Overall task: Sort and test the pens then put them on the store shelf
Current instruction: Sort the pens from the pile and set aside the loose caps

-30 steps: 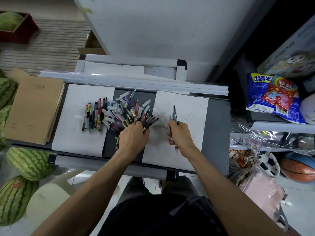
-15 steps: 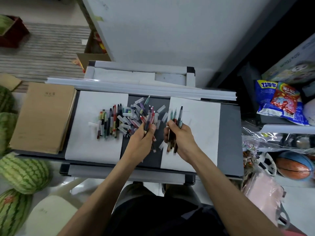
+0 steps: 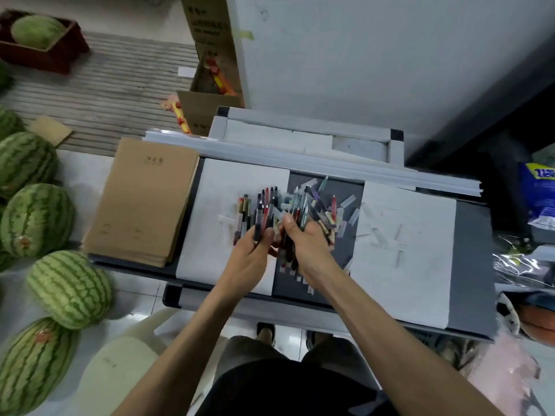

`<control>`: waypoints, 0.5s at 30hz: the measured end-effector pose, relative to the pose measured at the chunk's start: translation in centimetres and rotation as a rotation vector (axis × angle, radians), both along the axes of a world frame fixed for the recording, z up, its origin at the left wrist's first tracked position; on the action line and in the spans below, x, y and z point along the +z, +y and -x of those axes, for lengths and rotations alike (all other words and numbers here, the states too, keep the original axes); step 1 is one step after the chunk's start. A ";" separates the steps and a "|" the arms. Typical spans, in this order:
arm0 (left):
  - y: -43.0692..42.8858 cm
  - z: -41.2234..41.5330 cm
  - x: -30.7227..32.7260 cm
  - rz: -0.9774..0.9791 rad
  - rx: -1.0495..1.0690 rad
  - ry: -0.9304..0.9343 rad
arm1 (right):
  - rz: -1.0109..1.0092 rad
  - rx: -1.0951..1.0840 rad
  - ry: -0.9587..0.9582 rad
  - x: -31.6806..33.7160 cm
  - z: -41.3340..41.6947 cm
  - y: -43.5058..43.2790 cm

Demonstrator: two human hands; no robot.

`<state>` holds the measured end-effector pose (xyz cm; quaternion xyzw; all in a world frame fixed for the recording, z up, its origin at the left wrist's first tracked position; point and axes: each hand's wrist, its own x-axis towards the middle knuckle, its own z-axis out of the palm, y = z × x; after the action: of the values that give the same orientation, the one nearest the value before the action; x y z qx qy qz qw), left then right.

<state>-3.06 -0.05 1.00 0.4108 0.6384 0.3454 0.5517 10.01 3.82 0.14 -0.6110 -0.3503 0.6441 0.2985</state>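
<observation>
Head view looks straight down on two bare forearms that cross the near edge of the dark grey rectangular tabletop (image 3: 471, 265) and meet over its middle. The left hand (image 3: 250, 253) is palm inward, thumb and fingers pinched on a dark pen (image 3: 257, 228) that points away from the body. Just beside it, nearly touching, the right hand (image 3: 304, 244) is curled tight round a bundle of mixed pens (image 3: 302, 211); their ends stick out above the fist and below the wrist. Motion blur hides the single fingers.

The hands hang over the seam between the left white paper sheet (image 3: 216, 199) and the bare dark strip. A row of coloured pens (image 3: 244, 208) lies side by side on that sheet, just beyond the left fingertips. A loose heap of pens and clear caps (image 3: 326, 205) lies on the strip, beyond the right hand.

To the left, a stack of brown paper notebooks (image 3: 144, 199) overhangs the table's left edge, with striped green watermelons (image 3: 36, 219) on the floor past it. To the right, the right white paper sheet (image 3: 414, 265) shows broad bare paper around a few blurred caps. Long white strips (image 3: 330, 166) line the far edge.
</observation>
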 end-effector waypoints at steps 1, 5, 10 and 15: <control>-0.3 0.8 -0.3 0.011 0.014 -0.012 | -0.004 -0.005 0.004 -0.1 0.9 -0.2; -1.0 3.3 -1.4 0.028 0.092 -0.019 | -0.042 -0.066 -0.078 -0.6 3.3 -1.1; -1.6 4.9 -2.2 0.015 0.170 -0.227 | -0.061 -0.061 -0.041 -1.4 4.7 -1.8; -1.3 5.0 -3.1 -0.085 0.185 -0.188 | -0.167 -0.157 0.020 -1.2 6.3 -1.8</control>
<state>-8.08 -1.34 -2.07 0.3387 0.6038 0.4587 0.5570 3.68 2.02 -1.09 -0.6031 -0.3509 0.5934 0.4012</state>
